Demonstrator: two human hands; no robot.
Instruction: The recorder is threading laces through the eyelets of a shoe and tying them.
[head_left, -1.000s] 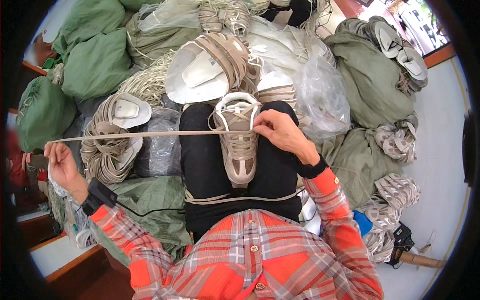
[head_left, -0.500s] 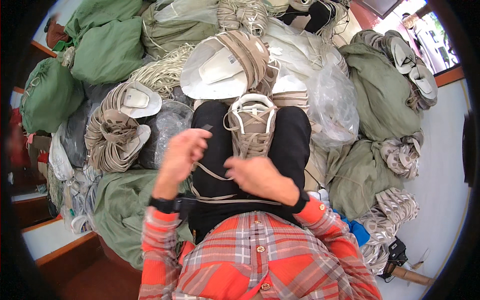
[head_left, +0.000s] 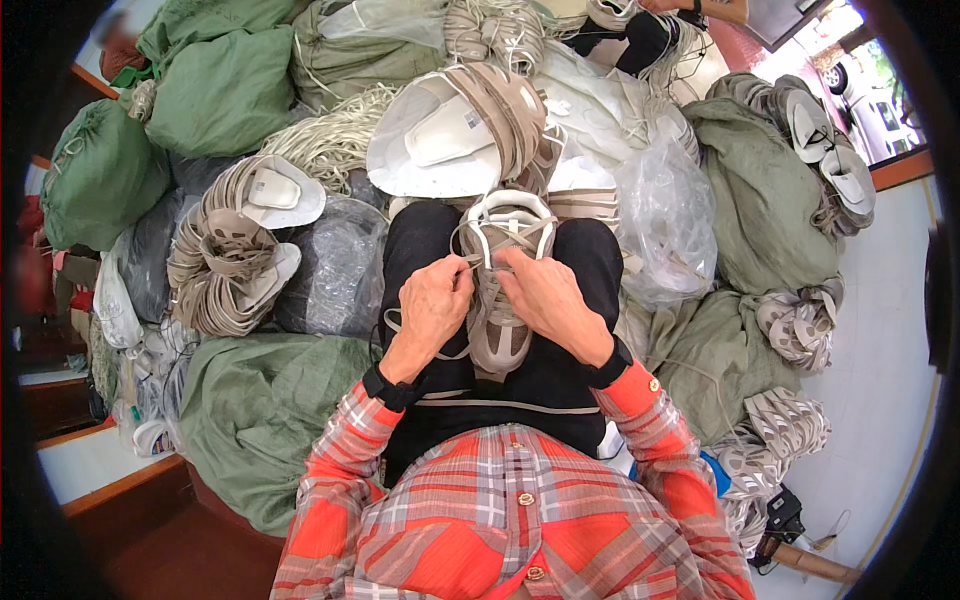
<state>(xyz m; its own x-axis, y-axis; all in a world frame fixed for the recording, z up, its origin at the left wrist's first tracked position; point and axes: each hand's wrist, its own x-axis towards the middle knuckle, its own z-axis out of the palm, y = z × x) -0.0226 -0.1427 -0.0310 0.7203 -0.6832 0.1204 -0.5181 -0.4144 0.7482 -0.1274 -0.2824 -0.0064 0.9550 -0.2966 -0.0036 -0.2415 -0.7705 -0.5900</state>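
Between my black-trousered knees rests a beige-brown lace-up shoe upper (head_left: 499,345), its toe toward me and its collar away. A flat beige shoelace (head_left: 505,404) crosses my lap in a loose strand, with another loop beside my left wrist. At the shoe's left edge, my left hand (head_left: 434,306) is closed in a pinch on the lace. My right hand (head_left: 545,297) lies over the shoe's right side, its thumb and forefinger pressed together at the lacing; its other fingers are partly hidden.
A stack of beige shoe uppers (head_left: 515,112) stands beyond my knees, beside a bundle of laces (head_left: 333,140). More stacked uppers (head_left: 228,262) lie left. Green sacks (head_left: 275,425) and a clear plastic bag (head_left: 667,215) surround me. Another person's arm (head_left: 722,10) shows at the top right.
Both hands have moved forward from my lap to the shoe's lacing and closed there. The shoe's toe has come into view below them. Another person's arm has appeared at the top right.
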